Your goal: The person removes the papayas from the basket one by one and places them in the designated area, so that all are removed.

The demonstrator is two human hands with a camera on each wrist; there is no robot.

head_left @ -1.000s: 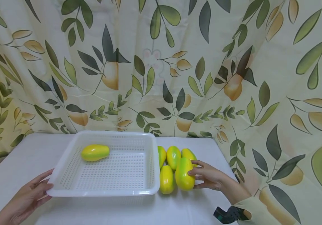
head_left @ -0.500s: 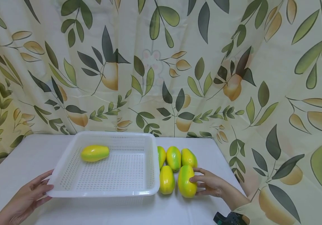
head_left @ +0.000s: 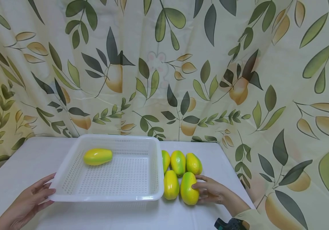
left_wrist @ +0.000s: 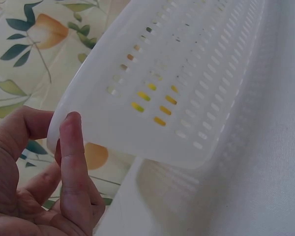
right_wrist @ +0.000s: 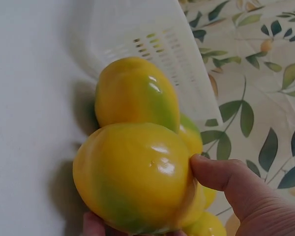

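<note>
A white perforated plastic basket point(head_left: 104, 198) stands on the table, with one yellow-green papaya point(head_left: 97, 157) lying inside. At its left near corner my left hand point(head_left: 27, 201) pinches the rim between thumb and fingers, seen close up in the left wrist view point(left_wrist: 64, 167). My right hand point(head_left: 211, 191) holds a glossy yellow-green papaya point(head_left: 189, 188) from its right side. The thumb shows on top in the right wrist view; the other fingers are mostly hidden under the papaya point(right_wrist: 132, 177). Just left of it lies another papaya point(head_left: 171, 185), close by the basket's right wall.
Behind the held papaya lie several more in a row, among them a middle papaya point(head_left: 178, 163) and a right one point(head_left: 194, 164). The leftmost is partly hidden by the basket. A leaf-patterned curtain point(head_left: 164, 64) hangs behind the white table point(head_left: 118, 217).
The papaya in my right hand has come down and toward the front, away from the back row it overlapped. My left hand stays on the basket rim.
</note>
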